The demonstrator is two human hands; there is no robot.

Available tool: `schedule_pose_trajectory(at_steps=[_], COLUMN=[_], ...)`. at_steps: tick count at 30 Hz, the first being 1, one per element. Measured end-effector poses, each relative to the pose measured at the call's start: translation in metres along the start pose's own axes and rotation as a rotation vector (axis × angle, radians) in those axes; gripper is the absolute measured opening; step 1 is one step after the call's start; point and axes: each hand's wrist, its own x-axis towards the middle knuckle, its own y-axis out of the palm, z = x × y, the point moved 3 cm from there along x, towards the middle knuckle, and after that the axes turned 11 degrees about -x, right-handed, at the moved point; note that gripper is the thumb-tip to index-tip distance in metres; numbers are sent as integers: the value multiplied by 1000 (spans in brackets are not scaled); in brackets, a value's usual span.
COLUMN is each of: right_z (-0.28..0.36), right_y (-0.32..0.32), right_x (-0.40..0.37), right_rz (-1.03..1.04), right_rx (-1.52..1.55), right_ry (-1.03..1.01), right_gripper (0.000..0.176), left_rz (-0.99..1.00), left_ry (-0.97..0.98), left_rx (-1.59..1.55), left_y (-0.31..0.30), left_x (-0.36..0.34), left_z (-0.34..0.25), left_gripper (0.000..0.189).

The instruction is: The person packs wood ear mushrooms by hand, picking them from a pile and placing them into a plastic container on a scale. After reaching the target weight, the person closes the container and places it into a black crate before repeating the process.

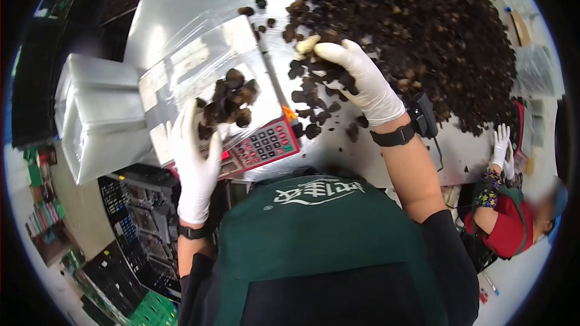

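Note:
A red-framed digital scale (266,145) with a keypad stands on the metal table, and its pale weighing plate (241,36) carries clear plastic. Dark brown mushrooms (226,102), apparently wood ears, lie there in a small heap. My left hand (196,166), in a white glove, rests at the heap's left side, its thumb apart from its stretched fingers. Over the near edge of the big pile (417,30) is my right hand (362,78), also gloved. Its fingers curl around several dark mushrooms (335,75), partly hidden beneath the palm.
Stacked clear plastic trays (103,115) stand left of the scale. Loose mushrooms (311,105) are scattered between scale and pile. At the far right, a co-worker (507,217) has gloved hands at the table's edge. Black crates (145,205) sit below on the left.

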Motion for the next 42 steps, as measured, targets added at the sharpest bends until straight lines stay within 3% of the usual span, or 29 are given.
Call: schedule_pose_trajectory(at_steps=[1,2,3,4,6,7,9,10,12,13,16,17,19,24,27,28,31,33,39,40,42], right_z=[13,17,20,29,-1,-5,-11,-10,-4,-5,-8,-33,-74,-82,-87,-85,-91,-89,-66,-60,-42], right_y=[19,42,64,84,112,120,128,125,107,88,-1,-35,-88,-78,-87,-86,-87,-94,-111,-112,-103], right_x=[8,18,23,24,36,34,20,16,9,7,6,4,4,25,54,56,56,58,76,76,65], right_rz=[82,149,271,287,286,369,219,192,98,-67,-282,-482,-581,-516,-458,-506,-368,-479,-495,-534,-350], right_rx=[-225,-312,-312,-518,-829,-1011,-1297,-1246,-1081,-1017,-1287,-1432,-1573,-1512,-1664,-1722,-1630,-1540,-1246,-1070,-343], right_ry=[-14,-120,-109,-116,-644,-579,-742,-761,-807,-844,-524,-495,-237,-247,-220,-348,-329,-408,-353,-276,72], right_gripper=[29,29,31,32,41,51,58,57,54,51,60,68,85,82,68,56,45,32,32,37,36], left_rz=[-3,-29,-48,-52,-29,-26,-29,-44,19,64,58,53,54,83,82,89,80,63,37,20,-26], left_ry=[-11,-3,12,25,13,-53,-44,-101,-25,-16,-13,-13,6,11,-27,-5,-10,-9,-9,-1,-2], left_rx=[-9,-41,-85,-112,-206,-381,-251,-372,-116,-57,-73,-72,-31,37,-38,19,9,3,-38,-43,-62], left_y=[-1,-2,0,1,4,9,10,12,7,5,6,7,6,5,7,5,5,6,2,0,-3], left_x=[1,0,1,2,2,0,0,-1,3,5,5,4,6,8,6,8,8,7,7,6,2], left_z=[-2,-3,-5,-7,-4,4,4,6,1,-2,2,4,-1,-3,0,-4,-6,-5,-6,-5,-2], left_gripper=[75,78,82,85,94,96,97,97,91,87,85,86,81,79,78,77,76,77,76,75,75])
